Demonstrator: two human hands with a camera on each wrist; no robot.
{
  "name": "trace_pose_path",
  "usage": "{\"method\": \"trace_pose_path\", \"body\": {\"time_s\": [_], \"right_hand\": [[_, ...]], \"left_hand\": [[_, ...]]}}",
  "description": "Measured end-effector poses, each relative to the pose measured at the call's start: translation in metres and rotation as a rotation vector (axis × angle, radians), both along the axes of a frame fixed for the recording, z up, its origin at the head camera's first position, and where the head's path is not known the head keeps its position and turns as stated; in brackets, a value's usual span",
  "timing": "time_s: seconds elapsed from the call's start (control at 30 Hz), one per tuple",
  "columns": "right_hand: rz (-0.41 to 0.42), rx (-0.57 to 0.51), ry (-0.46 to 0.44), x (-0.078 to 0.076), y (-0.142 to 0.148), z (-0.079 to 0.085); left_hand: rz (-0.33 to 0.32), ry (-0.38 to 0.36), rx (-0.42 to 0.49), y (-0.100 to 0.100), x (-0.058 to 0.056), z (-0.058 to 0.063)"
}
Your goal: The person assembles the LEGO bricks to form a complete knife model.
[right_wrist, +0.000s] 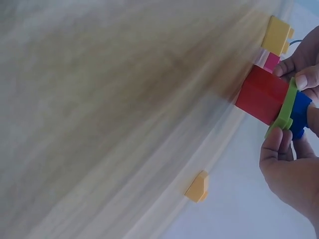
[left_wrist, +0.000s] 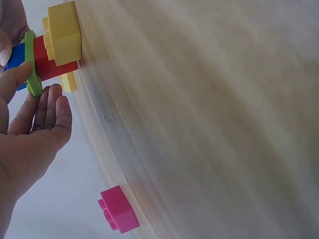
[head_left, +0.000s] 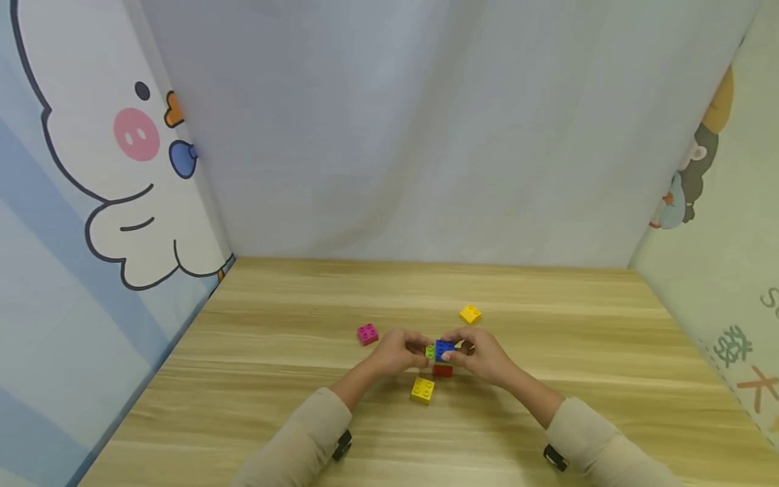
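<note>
A blue brick (head_left: pixel 444 348) sits on a thin green plate (head_left: pixel 430 352), which lies across a red brick (head_left: pixel 443 370) standing on the table. My left hand (head_left: pixel 398 353) pinches one end of the green plate between thumb and fingers, also visible in the left wrist view. From the other side my right hand (head_left: pixel 483 355) grips the blue brick, thumb in front and index finger behind. In the right wrist view its other fingertips (right_wrist: pixel 273 142) are by the green plate's end. How firmly the pieces are joined cannot be made out.
A yellow brick (head_left: pixel 422 390) lies just in front of the stack. The pink brick (head_left: pixel 368 333) is beyond the left hand, and another yellow piece (head_left: pixel 470 314) is behind the right. A pale curtain (head_left: pixel 389 135) borders the wooden table (head_left: pixel 292 291) at the back.
</note>
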State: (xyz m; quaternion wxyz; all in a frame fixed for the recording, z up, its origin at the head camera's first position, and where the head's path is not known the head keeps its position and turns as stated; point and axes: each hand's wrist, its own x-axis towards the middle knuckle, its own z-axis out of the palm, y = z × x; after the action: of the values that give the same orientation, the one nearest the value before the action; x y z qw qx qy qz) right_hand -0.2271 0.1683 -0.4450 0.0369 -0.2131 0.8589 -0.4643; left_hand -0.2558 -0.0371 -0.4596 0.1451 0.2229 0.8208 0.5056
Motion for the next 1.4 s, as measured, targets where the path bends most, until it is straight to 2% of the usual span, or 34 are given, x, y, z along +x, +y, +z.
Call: {"method": "trace_pose_path", "body": {"time_s": [0.2,0.47,0.83,1.2,1.4], "right_hand": [[0.008,0.009,0.015,-0.001,0.002,0.000],[-0.006,-0.003,0.009,-0.002,0.009,-0.002],[-0.002,-0.001,0.027,-0.002,0.005,0.001],[-0.084,0.020,0.017,0.003,0.004,0.002],[-0.118,0.020,0.001,0.008,0.006,0.000]], "left_hand": [[0.015,-0.017,-0.020,0.002,-0.001,0.003],[0.000,-0.035,-0.015,0.007,-0.002,0.005],[0.004,-0.021,-0.028,0.003,-0.003,0.005],[-0.001,-0.010,-0.033,0.002,-0.001,0.009],[0.008,-0.023,-0.037,0.002,0.001,0.006]]}}
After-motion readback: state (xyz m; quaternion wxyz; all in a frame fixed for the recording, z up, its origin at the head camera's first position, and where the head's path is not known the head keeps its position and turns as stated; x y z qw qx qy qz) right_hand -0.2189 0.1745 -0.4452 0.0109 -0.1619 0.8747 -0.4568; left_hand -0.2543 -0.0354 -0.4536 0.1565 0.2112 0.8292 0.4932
